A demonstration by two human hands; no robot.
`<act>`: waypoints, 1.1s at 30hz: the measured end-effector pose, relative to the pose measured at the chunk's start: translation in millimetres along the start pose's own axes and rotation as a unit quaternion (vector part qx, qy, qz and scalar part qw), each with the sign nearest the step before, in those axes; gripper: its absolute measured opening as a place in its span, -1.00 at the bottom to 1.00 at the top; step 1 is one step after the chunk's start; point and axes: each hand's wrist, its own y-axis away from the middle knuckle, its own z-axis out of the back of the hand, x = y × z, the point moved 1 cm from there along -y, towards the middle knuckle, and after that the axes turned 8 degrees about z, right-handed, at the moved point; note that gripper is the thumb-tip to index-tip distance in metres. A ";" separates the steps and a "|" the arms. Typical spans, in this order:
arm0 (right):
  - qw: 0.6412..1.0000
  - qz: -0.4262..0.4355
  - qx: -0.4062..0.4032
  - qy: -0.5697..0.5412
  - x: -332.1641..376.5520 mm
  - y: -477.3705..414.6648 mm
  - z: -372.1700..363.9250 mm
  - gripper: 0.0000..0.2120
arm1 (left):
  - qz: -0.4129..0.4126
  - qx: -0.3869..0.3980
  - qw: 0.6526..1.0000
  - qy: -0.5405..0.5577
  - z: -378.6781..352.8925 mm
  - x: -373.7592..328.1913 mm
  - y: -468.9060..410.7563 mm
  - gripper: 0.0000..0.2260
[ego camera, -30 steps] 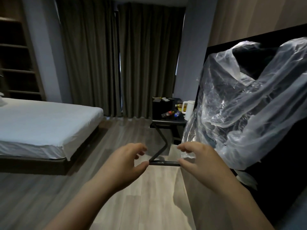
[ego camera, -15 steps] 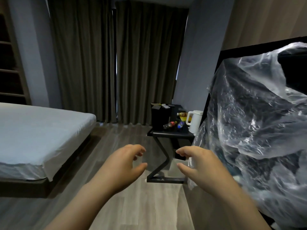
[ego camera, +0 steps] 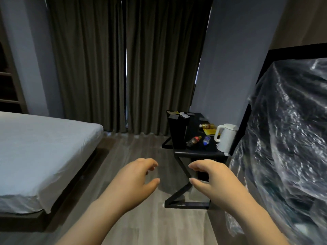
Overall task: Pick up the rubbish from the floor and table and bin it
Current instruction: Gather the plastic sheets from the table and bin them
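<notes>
Both hands empty: left hand [ego camera: 134, 181] and right hand [ego camera: 215, 181] are out in front, fingers loosely curled, thumbs apart, gripping nothing. Targets sit beyond the right hand and slightly outboard of it, on the black table [ego camera: 198, 153]. The cola bottle [ego camera: 193, 140] and the blue-capped bottle [ego camera: 206, 140] lie on their sides just beside each other, and the yellow bottle [ego camera: 206, 125] is further back. The cola bottle's long axis runs diagonally, base toward the gap between my hands and cap pointing away to the right, so I'd close across the body rather than along it. The right hand is clearly nearer; the left would have to cross over. The white kettle [ego camera: 224, 137] stands just right of the bottles, so I need to watch the outboard side on the reach. The tall black container [ego camera: 177, 131] stands left of the bottles, beyond the gap between the hands, with scraps at its mouth. It's probably the bin, but the view is too dark to confirm. The clear plastic bag [ego camera: 286, 138] hangs just right of the right forearm. Versus a second ago, the table is much closer and the bottles now resolve individually. The plastic has dropped from billowing up high and now fills the right edge. Hand pose is unchanged, and nothing has been picked up yet.
</notes>
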 end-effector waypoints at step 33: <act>0.997 -0.070 0.015 -0.033 -192.6 -444.1 -126.0 -0.62 | -0.026 0.058 0.998 0.021 -79.5 163.0 -491.5 -0.68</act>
